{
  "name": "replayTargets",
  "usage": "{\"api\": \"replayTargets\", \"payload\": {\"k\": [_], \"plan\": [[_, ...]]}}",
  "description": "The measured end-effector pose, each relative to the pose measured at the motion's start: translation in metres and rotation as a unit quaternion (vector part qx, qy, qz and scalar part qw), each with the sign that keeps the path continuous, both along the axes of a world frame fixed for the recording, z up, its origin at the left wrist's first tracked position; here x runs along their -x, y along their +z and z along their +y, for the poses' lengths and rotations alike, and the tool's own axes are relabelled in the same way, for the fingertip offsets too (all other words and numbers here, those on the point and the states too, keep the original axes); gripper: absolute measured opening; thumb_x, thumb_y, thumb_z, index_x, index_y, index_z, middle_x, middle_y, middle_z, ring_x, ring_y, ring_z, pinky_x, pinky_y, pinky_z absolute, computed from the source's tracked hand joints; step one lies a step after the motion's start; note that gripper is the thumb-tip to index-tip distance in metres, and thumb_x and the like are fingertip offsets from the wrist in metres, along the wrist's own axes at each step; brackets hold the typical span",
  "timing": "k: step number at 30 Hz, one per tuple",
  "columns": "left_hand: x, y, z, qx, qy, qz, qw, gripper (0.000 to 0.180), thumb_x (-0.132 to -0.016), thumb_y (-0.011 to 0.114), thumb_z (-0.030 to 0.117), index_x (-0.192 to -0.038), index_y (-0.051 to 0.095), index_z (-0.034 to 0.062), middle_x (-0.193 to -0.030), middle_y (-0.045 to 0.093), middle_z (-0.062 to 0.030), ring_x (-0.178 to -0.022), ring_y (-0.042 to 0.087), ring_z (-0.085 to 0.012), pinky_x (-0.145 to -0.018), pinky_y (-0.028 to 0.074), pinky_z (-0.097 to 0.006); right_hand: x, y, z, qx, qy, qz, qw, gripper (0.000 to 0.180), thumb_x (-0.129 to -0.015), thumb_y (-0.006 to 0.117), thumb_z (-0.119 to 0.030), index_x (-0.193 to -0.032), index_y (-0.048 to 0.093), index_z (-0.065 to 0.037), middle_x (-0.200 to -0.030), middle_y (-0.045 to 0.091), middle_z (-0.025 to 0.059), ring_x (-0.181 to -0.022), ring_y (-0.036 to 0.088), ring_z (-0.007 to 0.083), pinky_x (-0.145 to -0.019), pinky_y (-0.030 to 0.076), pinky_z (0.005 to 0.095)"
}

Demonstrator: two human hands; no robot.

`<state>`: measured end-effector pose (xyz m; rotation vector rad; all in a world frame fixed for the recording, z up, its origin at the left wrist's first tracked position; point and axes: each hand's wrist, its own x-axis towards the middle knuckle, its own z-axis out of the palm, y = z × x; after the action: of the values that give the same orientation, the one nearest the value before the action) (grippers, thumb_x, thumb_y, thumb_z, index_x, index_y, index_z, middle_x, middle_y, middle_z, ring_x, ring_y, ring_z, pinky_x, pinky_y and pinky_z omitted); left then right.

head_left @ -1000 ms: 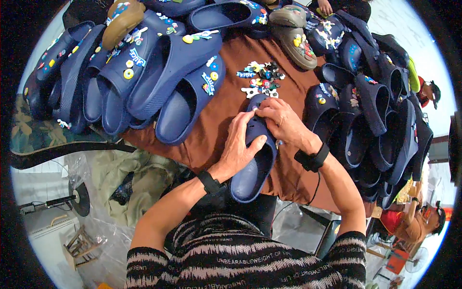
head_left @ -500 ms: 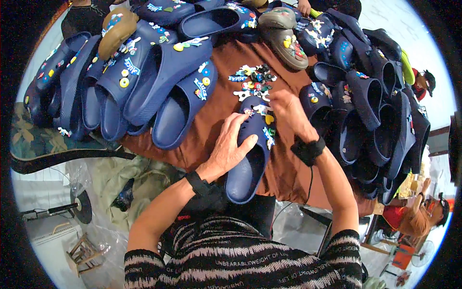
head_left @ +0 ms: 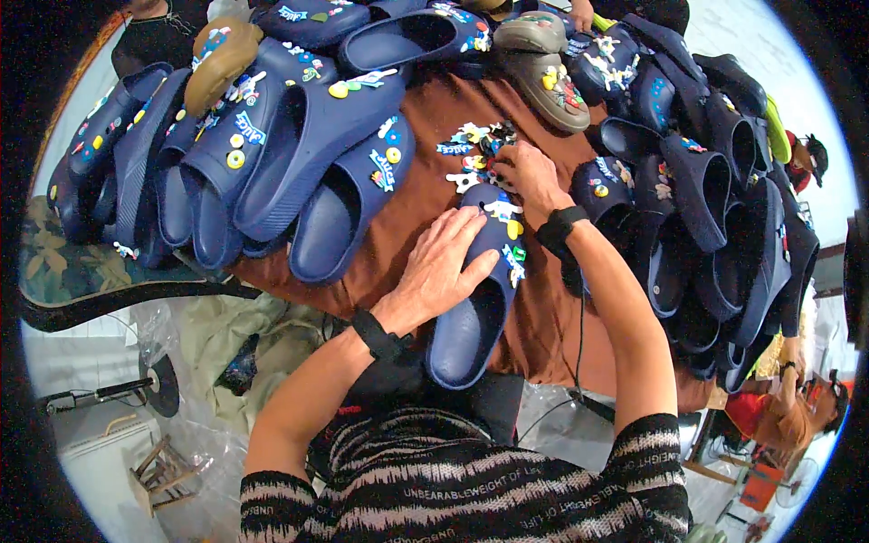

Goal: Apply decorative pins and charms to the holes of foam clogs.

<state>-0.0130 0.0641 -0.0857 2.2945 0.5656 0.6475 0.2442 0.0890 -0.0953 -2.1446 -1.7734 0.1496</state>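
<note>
A navy blue clog (head_left: 463, 342) lies on the brown cloth in front of me, its toe pointing away and its heel toward me. Colourful shoe charms (head_left: 513, 229) sit along the right side of its upper. My left hand (head_left: 439, 258) grips the clog from the left, fingers over the upper and thumb at the opening's edge. Just beyond the toe is a small heap of loose charms (head_left: 469, 145). My right hand (head_left: 534, 176) reaches into that heap with curled fingers; whatever is between the fingertips is hidden.
Many decorated navy clogs (head_left: 330, 217) are piled to the left, with more clogs (head_left: 692, 190) at the right. A grey-brown clog (head_left: 548, 86) lies at the far side of the brown cloth (head_left: 362, 271). Another person's hand (head_left: 582, 14) shows at the far edge. A cable (head_left: 581, 335) hangs from my right wrist.
My right hand has moved from beside the clog's toe up and left to the loose charms. The left hand stays on the clog, its fingers now flatter over the upper.
</note>
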Motion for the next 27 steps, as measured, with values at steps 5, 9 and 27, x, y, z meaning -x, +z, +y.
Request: {"api": "replayTargets", "payload": {"k": [5,9,27], "plan": [[-0.003,0.006,0.000,-0.003,0.001,-0.002,1.000,0.054,-0.098,0.055,0.037,-0.132,0.053,-0.0058,-0.142,0.048,-0.0234,-0.134,0.043,-0.0392,-0.114,0.034,-0.046,-0.003,-0.010,0.003,-0.049,0.027,-0.002,0.998,0.020,-0.084,0.072,-0.022,-0.100,0.071,-0.009,-0.089,0.069,0.0206,-0.091,0.066,0.0430,-0.081,0.052,0.0519],[-0.006,0.000,0.015,0.057,-0.009,-0.033,0.998,0.046,-0.100,0.054,0.036,-0.125,0.059,-0.0025,-0.136,0.053,-0.0198,-0.129,0.049,-0.0359,-0.111,0.037,-0.043,-0.006,0.000,0.002,-0.010,0.004,0.258,0.966,0.015,-0.090,0.070,-0.015,-0.092,0.065,-0.002,-0.074,0.063,0.0083,-0.067,0.064,0.0208,-0.063,0.051,0.0352],[-0.054,0.018,0.063,-0.025,0.008,0.095,0.995,0.016,-0.085,0.069,0.022,-0.090,0.071,0.0063,-0.092,0.070,-0.0138,-0.086,0.069,-0.0330,-0.076,0.053,-0.047,0.012,0.010,-0.050,-0.006,-0.056,0.562,0.825,0.014,-0.095,0.067,-0.016,-0.098,0.062,-0.003,-0.085,0.065,0.0015,-0.078,0.060,0.0098,-0.072,0.049,0.0260]]}}
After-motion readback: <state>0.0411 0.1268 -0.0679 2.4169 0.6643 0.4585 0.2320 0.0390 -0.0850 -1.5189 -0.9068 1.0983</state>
